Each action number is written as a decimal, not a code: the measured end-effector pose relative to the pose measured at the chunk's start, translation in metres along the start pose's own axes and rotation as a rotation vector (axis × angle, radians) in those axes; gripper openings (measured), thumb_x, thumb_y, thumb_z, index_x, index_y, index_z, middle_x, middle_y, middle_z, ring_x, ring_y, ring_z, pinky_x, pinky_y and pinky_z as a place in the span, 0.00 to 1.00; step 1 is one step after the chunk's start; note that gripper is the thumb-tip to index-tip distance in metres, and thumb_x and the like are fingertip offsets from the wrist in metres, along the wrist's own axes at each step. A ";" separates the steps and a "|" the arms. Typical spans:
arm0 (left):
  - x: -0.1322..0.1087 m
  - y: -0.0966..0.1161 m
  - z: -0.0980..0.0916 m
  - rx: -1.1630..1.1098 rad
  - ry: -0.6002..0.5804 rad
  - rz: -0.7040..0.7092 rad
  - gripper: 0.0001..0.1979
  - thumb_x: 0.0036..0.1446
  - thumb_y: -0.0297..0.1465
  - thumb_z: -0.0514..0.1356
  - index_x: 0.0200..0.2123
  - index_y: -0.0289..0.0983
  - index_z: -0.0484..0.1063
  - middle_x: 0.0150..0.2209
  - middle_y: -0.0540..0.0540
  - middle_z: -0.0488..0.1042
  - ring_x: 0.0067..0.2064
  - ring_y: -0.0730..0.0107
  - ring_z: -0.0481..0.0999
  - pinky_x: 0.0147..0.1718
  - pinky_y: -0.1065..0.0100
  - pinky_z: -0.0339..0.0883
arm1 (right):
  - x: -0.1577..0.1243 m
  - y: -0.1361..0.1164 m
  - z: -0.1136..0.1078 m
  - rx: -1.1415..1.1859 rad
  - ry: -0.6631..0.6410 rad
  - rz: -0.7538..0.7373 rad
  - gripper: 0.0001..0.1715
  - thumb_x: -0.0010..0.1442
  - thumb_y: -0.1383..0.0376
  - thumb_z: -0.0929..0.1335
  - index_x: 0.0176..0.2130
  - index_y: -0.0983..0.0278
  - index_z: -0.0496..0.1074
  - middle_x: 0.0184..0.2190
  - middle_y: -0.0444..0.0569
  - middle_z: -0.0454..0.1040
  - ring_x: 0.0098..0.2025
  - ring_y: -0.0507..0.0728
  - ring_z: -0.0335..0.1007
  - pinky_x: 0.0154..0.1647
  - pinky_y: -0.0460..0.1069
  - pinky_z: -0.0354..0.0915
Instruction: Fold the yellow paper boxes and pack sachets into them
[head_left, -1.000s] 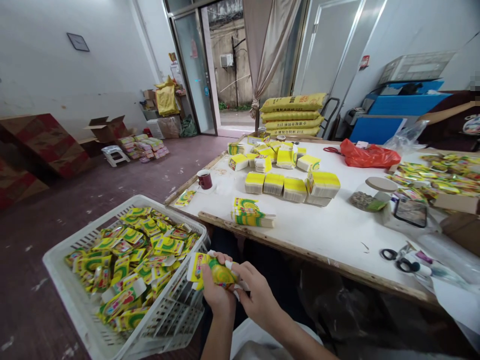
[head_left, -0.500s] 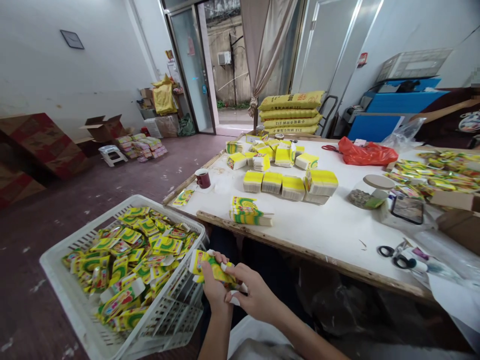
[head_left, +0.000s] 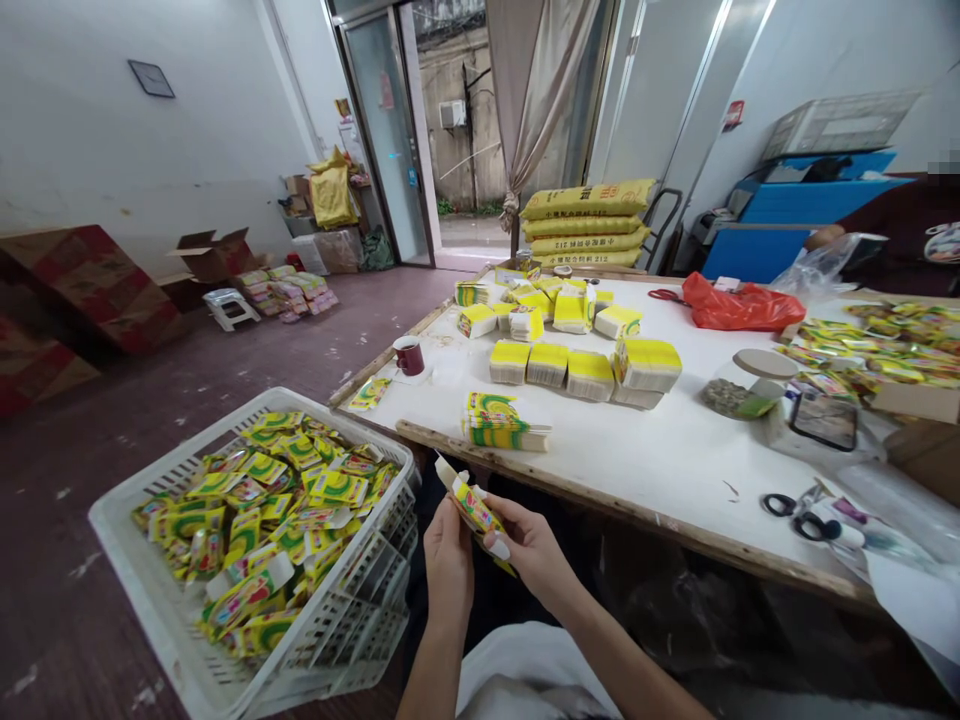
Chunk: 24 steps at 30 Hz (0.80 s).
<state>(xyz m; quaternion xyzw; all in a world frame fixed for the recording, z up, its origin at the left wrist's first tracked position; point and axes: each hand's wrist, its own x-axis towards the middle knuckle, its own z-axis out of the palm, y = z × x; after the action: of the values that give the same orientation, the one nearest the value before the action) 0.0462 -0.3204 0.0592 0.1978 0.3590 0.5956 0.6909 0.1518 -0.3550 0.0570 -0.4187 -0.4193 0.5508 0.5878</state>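
Between both hands, over my lap at the table's front edge, is a small yellow-and-green carton (head_left: pixel 478 510), tilted, its pale end flap sticking up open at the upper left. My left hand (head_left: pixel 448 550) is closed on the carton's left side. On its right side, my right hand (head_left: pixel 531 548) pinches it between thumb and fingers. Just beyond, a stack of flat printed cartons (head_left: pixel 499 422) lies on the table. To the left stands a white plastic crate (head_left: pixel 154 610), holding many yellow-green cartons (head_left: pixel 262 530) in a loose heap.
On the white table (head_left: pixel 630 470) are bundled yellow cartons (head_left: pixel 589 375), a dark red mug (head_left: pixel 408 356), a red plastic bag (head_left: pixel 742 303), a lidded jar (head_left: pixel 742 385), a phone (head_left: pixel 823 420) and scissors (head_left: pixel 814 522). A person's dark sleeve (head_left: pixel 885 220) shows at the far right.
Both hands have turned the carton from lying nearly level to slanting, its open flap end now upward. My left hand has moved slightly right, and my right hand now grips the carton's right side.
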 end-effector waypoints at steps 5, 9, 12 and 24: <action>-0.002 -0.001 -0.001 0.053 -0.007 0.040 0.24 0.41 0.49 0.73 0.33 0.35 0.81 0.33 0.47 0.79 0.35 0.71 0.75 0.36 0.72 0.70 | 0.000 -0.004 0.002 0.045 -0.005 -0.006 0.30 0.50 0.52 0.78 0.52 0.54 0.78 0.48 0.49 0.79 0.49 0.60 0.75 0.57 0.59 0.67; -0.004 0.000 -0.001 0.091 0.046 0.065 0.25 0.39 0.50 0.73 0.31 0.35 0.80 0.29 0.49 0.77 0.31 0.73 0.73 0.31 0.73 0.68 | -0.003 -0.003 0.006 0.010 -0.012 -0.010 0.29 0.51 0.50 0.77 0.52 0.53 0.78 0.41 0.46 0.78 0.42 0.57 0.73 0.49 0.53 0.68; -0.005 -0.001 -0.001 0.091 0.079 0.111 0.24 0.39 0.50 0.73 0.27 0.34 0.78 0.25 0.50 0.75 0.27 0.75 0.71 0.27 0.74 0.67 | -0.003 -0.003 0.007 -0.066 0.005 -0.036 0.27 0.53 0.49 0.75 0.51 0.54 0.79 0.34 0.45 0.72 0.36 0.54 0.67 0.40 0.49 0.65; 0.001 0.010 -0.005 0.041 0.105 0.141 0.24 0.37 0.48 0.75 0.31 0.36 0.80 0.31 0.48 0.79 0.31 0.73 0.76 0.32 0.75 0.71 | -0.002 -0.008 0.001 -0.318 -0.046 -0.021 0.30 0.56 0.42 0.70 0.47 0.59 0.81 0.29 0.44 0.60 0.32 0.53 0.55 0.32 0.49 0.53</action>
<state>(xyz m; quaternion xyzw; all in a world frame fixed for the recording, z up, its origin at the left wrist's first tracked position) 0.0359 -0.3178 0.0621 0.2051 0.3921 0.6448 0.6233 0.1528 -0.3570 0.0645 -0.4895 -0.5189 0.4806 0.5100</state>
